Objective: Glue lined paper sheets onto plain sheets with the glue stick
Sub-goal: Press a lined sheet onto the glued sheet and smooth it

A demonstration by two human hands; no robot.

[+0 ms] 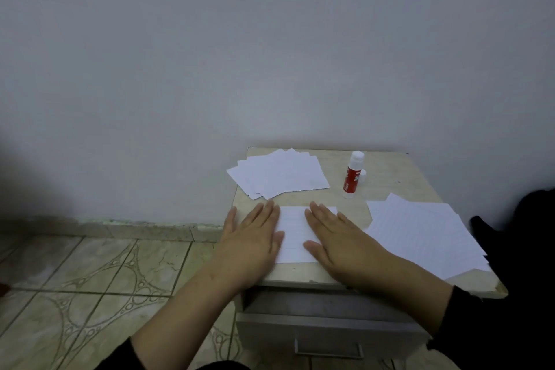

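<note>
Small stand (387, 171) against wall. Left hand (252, 237) and right hand (339, 237) lie flat, fingers straight, pressing lined sheet (292, 231) between them. Glue stick (353, 176) upright beyond right hand, uncapped. Likely smoothing step; next, fresh sheets from the stacks.

Dim, flat indoor light, bluish-grey cast, no hard glare. Wall (270, 39) brightest around centre, falls off to heavy dark vignette at 9 o'clock and 3 o'clock edges. Soft shadow under my hands, w/ a dark band beneath the tabletop (390, 177) lip at 6 o'clock. Whole pic soft, low detail; lines on my paper barely resolve. Wide-angle bend on floor tiles (90, 273) toward 8 o'clock.
</note>
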